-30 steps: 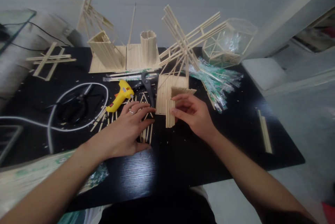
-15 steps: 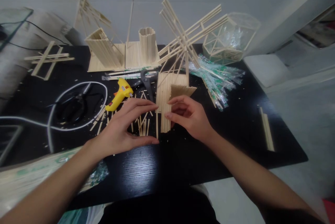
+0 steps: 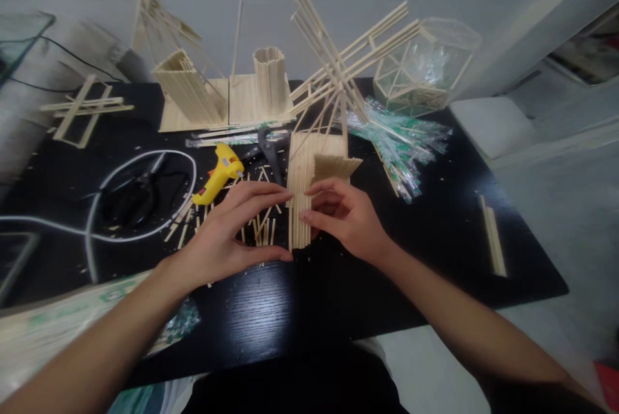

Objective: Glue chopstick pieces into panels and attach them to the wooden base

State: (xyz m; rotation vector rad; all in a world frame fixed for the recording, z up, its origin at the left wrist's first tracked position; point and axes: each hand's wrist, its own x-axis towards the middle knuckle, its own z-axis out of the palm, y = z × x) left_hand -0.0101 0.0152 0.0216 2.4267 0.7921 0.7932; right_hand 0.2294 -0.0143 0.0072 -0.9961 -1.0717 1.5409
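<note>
My left hand [image 3: 225,227] holds a short wooden stick [image 3: 291,228] lengthwise, fingertips at its far end and thumb at its near end. This stick lies along the left edge of a panel of sticks [image 3: 302,224] set side by side. My right hand [image 3: 351,215] is closed on the panel's right side, thumb on top and some fingertips hidden. Just beyond that hand, a slanted wall of sticks [image 3: 333,167] rises from the panel. A windmill-like stick frame [image 3: 341,75] stands at the panel's far end.
Left of the panel lie a yellow glue gun [image 3: 220,172], black-handled cutters [image 3: 271,153] and scattered stick pieces [image 3: 264,231]. A white cable [image 3: 145,240] loops further left. Behind stand a slanted stick tower [image 3: 191,91] and a round one [image 3: 271,82]. Plastic-wrapped sticks [image 3: 401,143] lie at right.
The panel's near end has shifted slightly left with my right hand, and the gap to the short stick has narrowed. My left hand keeps its grip, and the view has moved a little.
</note>
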